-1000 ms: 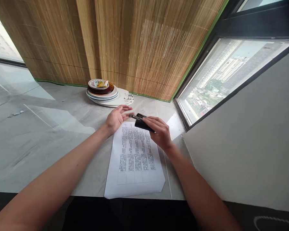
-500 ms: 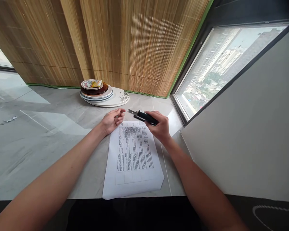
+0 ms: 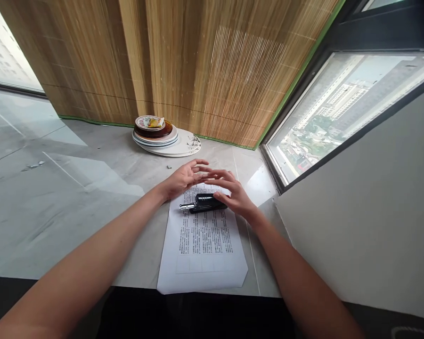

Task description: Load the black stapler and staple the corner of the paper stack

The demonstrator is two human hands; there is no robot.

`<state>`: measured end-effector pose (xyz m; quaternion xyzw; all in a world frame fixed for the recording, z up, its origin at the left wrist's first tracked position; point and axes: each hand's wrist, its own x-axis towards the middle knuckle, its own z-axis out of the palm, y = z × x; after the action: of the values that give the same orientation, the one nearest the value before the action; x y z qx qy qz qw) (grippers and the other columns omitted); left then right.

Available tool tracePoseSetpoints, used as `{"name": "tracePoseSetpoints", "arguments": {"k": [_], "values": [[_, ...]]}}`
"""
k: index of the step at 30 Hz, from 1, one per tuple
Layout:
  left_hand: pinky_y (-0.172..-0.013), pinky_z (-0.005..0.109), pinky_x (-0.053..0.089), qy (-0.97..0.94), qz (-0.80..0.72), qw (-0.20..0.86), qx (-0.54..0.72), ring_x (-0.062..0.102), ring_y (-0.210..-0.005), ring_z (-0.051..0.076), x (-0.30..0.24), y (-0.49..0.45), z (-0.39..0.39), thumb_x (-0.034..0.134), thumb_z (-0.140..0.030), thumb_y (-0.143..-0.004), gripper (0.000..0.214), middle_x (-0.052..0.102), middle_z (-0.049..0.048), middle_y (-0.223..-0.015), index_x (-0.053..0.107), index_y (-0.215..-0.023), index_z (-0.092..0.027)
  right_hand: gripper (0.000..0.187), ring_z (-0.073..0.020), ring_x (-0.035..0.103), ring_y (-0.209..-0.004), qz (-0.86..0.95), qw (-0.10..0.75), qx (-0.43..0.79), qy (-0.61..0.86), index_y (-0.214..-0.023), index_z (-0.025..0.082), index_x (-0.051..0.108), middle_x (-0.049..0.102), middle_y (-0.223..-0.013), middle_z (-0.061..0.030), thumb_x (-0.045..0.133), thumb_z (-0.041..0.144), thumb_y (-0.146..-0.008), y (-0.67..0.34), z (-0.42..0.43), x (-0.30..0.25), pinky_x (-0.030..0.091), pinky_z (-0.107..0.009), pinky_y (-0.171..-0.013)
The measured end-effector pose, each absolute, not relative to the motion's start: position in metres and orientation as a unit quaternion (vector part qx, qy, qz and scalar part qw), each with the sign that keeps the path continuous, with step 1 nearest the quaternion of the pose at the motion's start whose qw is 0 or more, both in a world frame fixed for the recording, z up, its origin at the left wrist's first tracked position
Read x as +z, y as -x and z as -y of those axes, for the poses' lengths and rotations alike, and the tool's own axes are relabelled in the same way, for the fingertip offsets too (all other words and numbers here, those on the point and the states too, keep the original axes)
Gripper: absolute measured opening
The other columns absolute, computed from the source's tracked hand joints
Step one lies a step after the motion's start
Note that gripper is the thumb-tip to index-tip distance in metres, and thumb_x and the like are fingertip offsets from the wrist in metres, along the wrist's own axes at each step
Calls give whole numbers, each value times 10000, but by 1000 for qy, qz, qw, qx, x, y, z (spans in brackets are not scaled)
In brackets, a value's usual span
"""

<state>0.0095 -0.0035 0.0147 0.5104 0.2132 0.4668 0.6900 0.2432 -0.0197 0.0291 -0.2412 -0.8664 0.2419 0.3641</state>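
A black stapler [image 3: 202, 203] lies on its side across the upper part of a printed sheet of paper [image 3: 203, 249] on the grey marble counter [image 3: 74, 197]. My right hand [image 3: 235, 194] hovers just behind the stapler's right end with fingers stretched out, holding nothing. Left of it, at the sheet's top edge, my left hand [image 3: 184, 178] is open with fingers spread, its fingertips almost meeting those of the right hand. A tiny dark bit, perhaps a staple [image 3: 169, 166], lies on the counter beyond my left hand.
A stack of plates [image 3: 162, 136] stands at the back against a bamboo blind [image 3: 205, 70]. A window [image 3: 339, 108] and a grey wall [image 3: 367, 202] close off the right side. The counter's front edge runs just below the sheet.
My right hand has put the stapler down on the sheet and let go of it. My left hand has opened out and moved in toward the right hand.
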Motion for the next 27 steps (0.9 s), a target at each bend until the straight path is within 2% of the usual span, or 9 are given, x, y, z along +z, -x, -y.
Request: {"name": "tracePoseSetpoints", "arguments": {"k": [6,11,15,17,20,22,24,27], "values": [[-1052,403,504,-553,-175,682,445,624,-1240,259,21,-6,8,812,-226,-865,566,571,155,-1429,555,-1368,-255,326,-284,437,-1409,903,308,145,261,-1337,378,687,496,-1580,25,491,375,-1077,-240,18,27,360,-552,-1174],[-1041,399,517,-548,-185,705,410,631,-1250,273,28,-10,14,862,-245,-809,647,567,180,-1443,557,-1380,-251,296,-253,535,-1249,904,304,170,247,-1278,377,722,657,-1417,43,519,330,-1068,-238,19,28,439,-501,-1100],[-990,388,535,-564,-225,663,438,661,-1182,268,28,-12,11,856,-317,-810,600,631,166,-1339,578,-1334,-230,276,-225,580,-1203,884,348,184,251,-1266,352,727,691,-1359,23,546,327,-1058,-239,16,29,455,-459,-1079],[-959,405,536,-583,-303,571,493,687,-1086,263,25,-9,6,796,-338,-860,447,685,133,-1185,612,-1246,-209,267,-227,596,-1205,858,380,171,300,-1245,332,738,695,-1348,2,551,343,-1054,-248,8,26,455,-462,-1079],[-1025,459,477,-617,-518,277,524,642,-1111,296,17,2,-3,650,-227,-920,135,688,108,-1055,673,-1050,-194,259,-268,606,-1206,796,401,115,439,-1190,275,762,696,-1341,-57,576,346,-1024,-271,-15,10,457,-503,-1063],[-1071,512,421,-611,-638,82,462,563,-1219,358,10,13,-8,587,-120,-882,213,663,150,-1155,707,-1046,-183,249,-297,614,-1194,765,363,90,524,-1166,243,768,690,-1340,-92,629,309,-971,-287,-28,-2,459,-535,-1054],[-1033,539,427,-602,-700,1,385,539,-1225,401,3,22,-12,540,-70,-851,341,640,193,-1235,722,-1125,-159,254,-318,613,-1182,753,317,76,571,-1158,246,767,685,-1342,-90,672,294,-928,-297,-37,-12,476,-551,-1027],[-976,517,453,-636,-704,-1,315,579,-1108,392,-6,31,-15,505,-49,-833,369,679,205,-1144,752,-1093,-133,259,-342,597,-1171,753,286,61,589,-1159,286,764,693,-1327,-61,695,315,-911,-301,-40,-21,512,-553,-958]]}}
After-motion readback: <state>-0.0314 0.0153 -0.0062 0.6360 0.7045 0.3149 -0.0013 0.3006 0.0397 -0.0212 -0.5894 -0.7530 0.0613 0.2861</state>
